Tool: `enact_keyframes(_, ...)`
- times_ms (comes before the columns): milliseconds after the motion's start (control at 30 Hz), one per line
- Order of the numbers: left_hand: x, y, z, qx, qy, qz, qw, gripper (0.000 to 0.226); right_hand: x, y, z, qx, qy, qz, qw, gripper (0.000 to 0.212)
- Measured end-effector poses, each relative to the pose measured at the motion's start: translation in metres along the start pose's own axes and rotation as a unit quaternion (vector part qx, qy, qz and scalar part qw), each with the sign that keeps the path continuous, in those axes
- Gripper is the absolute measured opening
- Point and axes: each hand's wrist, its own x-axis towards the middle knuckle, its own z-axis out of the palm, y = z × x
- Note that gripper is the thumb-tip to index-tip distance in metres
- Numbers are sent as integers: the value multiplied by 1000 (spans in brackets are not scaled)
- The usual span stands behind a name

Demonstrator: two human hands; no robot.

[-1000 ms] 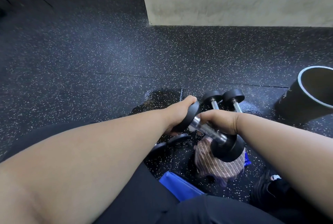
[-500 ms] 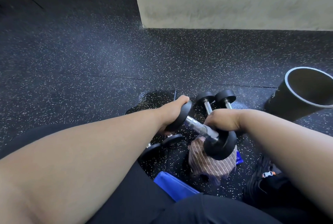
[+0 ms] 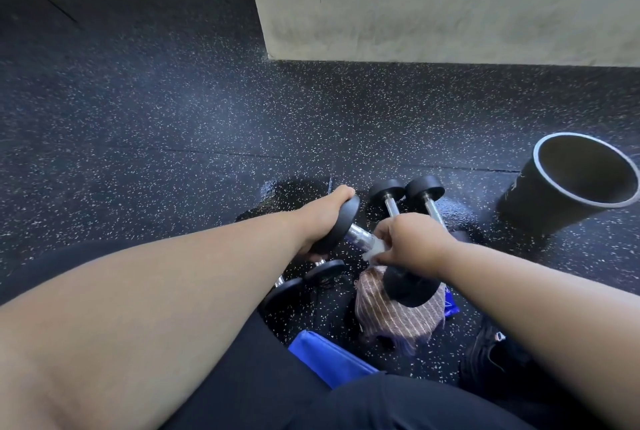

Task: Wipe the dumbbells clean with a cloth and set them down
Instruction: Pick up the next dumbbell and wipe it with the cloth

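Observation:
I hold a black-headed dumbbell with a chrome handle tilted above the floor. My left hand grips its upper head. My right hand pinches a small white cloth against the handle, just above the lower head. Two more dumbbells lie side by side on the floor just beyond my hands. Another dumbbell lies under my left wrist, partly hidden.
A brown striped cloth lies bunched under the held dumbbell. A blue flat item sits near my legs. A black open cylinder stands on the right. A pale wall corner rises beyond the speckled rubber floor; a wet patch darkens it.
My right hand has slid along the chrome handle, and the white cloth now shows under its fingers. My left hand keeps its grip on the upper head.

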Motion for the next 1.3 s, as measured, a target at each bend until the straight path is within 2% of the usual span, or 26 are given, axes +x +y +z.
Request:
enact_keyframes(33,0,0,0,-2,-1,1,1000,55,-1,-4,2,4,20,3,1000,28)
enact_keyframes(133,0,0,0,-1,-9,1,1000,57,-2,-14,7,40,71,3,997,42)
enact_keyframes(200,2,1,0,-1,-9,0,1000,57,0,-19,7,74,70,6,995,42)
enact_keyframes(333,6,0,-1,5,-4,-6,1000,54,6,-10,4,78,-9,1,997,30)
enact_keyframes(533,4,-1,-2,12,5,3,1000,54,14,15,-6,46,-120,-12,992,30)
enact_keyframes(700,5,0,-3,5,2,-2,1000,55,16,25,-5,-38,-147,-15,988,27)
enact_keyframes(833,7,0,-3,3,4,-3,1000,55,15,33,1,-112,-160,0,981,40)
enact_keyframes(1100,8,-1,-2,5,7,2,1000,54,8,26,10,-186,-117,-1,976,48)
enact_keyframes(1200,7,-1,-2,2,6,2,1000,54,1,12,18,-210,-58,22,976,39)
enact_keyframes(1300,6,-1,-1,3,12,3,1000,54,-2,2,25,-215,-31,48,975,33)
